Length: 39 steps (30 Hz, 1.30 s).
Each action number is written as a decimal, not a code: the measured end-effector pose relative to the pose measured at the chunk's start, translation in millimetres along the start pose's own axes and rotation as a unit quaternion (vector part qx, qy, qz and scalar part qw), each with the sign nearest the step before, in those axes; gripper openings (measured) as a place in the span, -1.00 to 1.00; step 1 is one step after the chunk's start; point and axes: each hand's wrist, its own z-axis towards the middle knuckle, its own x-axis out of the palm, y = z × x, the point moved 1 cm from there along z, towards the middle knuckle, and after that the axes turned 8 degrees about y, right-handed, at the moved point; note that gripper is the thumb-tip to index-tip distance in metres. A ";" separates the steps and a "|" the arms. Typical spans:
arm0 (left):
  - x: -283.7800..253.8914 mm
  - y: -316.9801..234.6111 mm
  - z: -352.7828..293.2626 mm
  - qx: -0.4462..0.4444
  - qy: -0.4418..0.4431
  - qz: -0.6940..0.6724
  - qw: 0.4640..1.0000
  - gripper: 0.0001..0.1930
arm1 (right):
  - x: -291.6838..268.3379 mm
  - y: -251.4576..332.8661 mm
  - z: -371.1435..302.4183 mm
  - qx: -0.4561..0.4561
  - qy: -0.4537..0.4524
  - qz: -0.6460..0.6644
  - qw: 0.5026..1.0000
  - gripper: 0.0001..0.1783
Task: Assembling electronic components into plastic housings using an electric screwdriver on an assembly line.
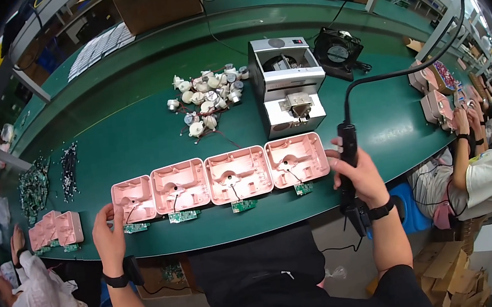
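Several open pink plastic housings stand side by side in a row in front of me, each with a wire leading to a green circuit board at its front edge. My left hand (110,235) is at the row's left end, fingers slightly apart, against the side of the leftmost pink housing (132,194). At the other end, my right hand (363,176) is closed around a black electric screwdriver (347,142), held upright on its cable. That hand's fingers reach the edge of the rightmost pink housing (297,160).
Behind the row stand a grey-and-silver machine (289,82), a black fan (337,52) and a pile of small white motors (209,94). Smaller pink housings (57,229) and loose circuit boards (34,186) lie left. Co-workers sit on both sides; one at right handles pink parts (437,108).
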 end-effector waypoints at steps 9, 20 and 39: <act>-26.8 -73.4 30.0 0.130 0.067 0.009 0.989 -0.60 | -58.5 44.4 77.1 0.057 -0.039 -0.010 0.998 -0.41; 79.1 -153.6 162.9 0.221 0.209 0.176 0.936 -0.34 | -65.7 1.5 122.9 -0.081 -0.006 -0.083 0.993 -0.20; 133.9 -146.1 236.1 0.313 0.170 0.158 0.921 -0.26 | -68.6 17.1 75.1 -0.062 0.043 -0.266 0.961 -0.07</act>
